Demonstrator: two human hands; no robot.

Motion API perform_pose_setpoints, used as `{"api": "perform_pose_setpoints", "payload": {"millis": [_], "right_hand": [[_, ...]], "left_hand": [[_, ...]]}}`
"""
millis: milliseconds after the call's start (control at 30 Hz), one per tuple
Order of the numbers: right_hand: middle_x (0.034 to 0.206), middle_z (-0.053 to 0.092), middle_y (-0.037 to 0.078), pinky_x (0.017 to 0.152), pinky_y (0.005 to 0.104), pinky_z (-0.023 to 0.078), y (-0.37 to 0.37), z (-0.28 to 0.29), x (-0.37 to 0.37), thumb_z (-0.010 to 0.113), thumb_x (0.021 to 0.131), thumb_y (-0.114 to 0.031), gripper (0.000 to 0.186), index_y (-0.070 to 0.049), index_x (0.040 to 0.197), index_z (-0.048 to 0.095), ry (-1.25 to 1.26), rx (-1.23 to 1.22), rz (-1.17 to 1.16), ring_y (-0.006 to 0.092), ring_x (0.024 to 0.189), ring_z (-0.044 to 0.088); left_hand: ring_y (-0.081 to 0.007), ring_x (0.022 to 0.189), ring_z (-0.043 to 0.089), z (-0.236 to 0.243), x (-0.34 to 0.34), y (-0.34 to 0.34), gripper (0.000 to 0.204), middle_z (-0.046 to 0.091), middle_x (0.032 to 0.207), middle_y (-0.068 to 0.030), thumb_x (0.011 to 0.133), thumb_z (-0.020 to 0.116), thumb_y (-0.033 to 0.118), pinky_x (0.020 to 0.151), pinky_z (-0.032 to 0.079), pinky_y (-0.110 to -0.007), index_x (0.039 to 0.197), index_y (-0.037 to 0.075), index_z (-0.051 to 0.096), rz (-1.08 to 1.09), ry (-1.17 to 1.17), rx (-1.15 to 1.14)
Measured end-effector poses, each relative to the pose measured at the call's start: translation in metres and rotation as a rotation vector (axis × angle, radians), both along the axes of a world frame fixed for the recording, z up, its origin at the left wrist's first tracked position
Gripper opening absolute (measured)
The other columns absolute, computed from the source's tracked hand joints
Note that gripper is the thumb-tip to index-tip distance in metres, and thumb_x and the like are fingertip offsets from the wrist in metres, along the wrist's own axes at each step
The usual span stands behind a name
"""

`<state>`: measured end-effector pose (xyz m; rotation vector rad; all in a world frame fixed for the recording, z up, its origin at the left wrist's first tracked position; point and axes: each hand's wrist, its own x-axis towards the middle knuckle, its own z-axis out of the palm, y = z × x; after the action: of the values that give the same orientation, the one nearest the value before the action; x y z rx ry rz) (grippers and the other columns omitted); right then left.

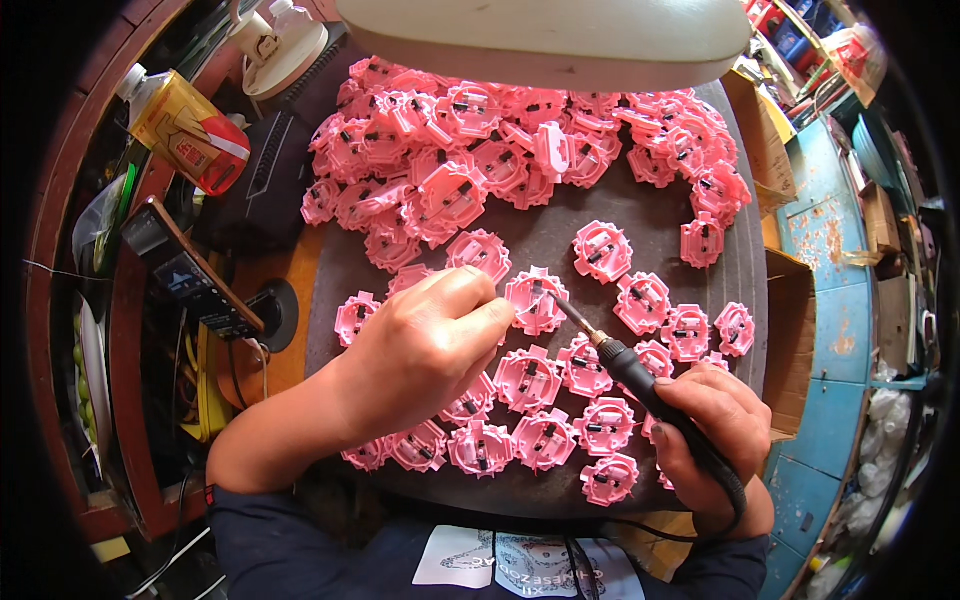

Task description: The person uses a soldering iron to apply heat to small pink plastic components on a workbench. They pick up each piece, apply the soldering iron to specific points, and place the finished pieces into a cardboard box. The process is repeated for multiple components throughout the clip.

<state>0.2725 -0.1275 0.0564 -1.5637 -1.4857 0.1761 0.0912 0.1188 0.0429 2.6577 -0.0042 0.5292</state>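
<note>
My right hand (715, 420) is wrapped round the black handle of a soldering iron (630, 367). The iron's metal tip meets a pink plastic housing (537, 300) near the middle of the work surface, at the small black and white parts inside it. Close to the left side of this housing is my left hand (435, 320), thumb and fingers pinched together. What the pinch holds, if anything, is hidden. More pink housings (527, 380) with similar small parts inside lie spread around and below both hands.
A large heap of pink housings (440, 190) fills the far side of the dark work surface (655, 225). A pale lamp head (545, 45) hangs over it. At left are a phone on a stand (185, 265) and a bottle (190, 135); cardboard boxes (790, 340) stand at right.
</note>
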Motion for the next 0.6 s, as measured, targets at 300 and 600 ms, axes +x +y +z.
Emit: {"api": "perform_pose_setpoints", "payload": {"millis": [300, 600], "right_hand": [[0.079, 0.068, 0.017, 0.058, 0.0379, 0.053, -0.0021, 0.0019, 0.0006, 0.077, 0.070, 0.003, 0.039, 0.006, 0.108, 0.071, -0.037, 0.018, 0.026, 0.0295, 0.064, 0.067], [0.077, 0.068, 0.016, 0.055, 0.0372, 0.051, -0.0013, 0.0019, 0.0002, 0.078, 0.069, 0.004, 0.038, 0.005, 0.107, 0.072, -0.038, 0.021, 0.027, 0.0282, 0.061, 0.066]], "left_hand": [[-0.0316, 0.081, 0.071, -0.0046, -0.0076, -0.0048, 0.021, 0.069, 0.093, -0.0135, 0.084, 0.077, -0.005, 0.071, 0.058, -0.041, 0.104, -0.002, 0.072, -0.015, 0.022, -0.067], [-0.0318, 0.080, 0.069, -0.0070, -0.0026, -0.0045, 0.022, 0.066, 0.093, -0.0126, 0.083, 0.077, -0.003, 0.070, 0.057, -0.042, 0.103, -0.002, 0.069, -0.057, 0.073, -0.010]]}}
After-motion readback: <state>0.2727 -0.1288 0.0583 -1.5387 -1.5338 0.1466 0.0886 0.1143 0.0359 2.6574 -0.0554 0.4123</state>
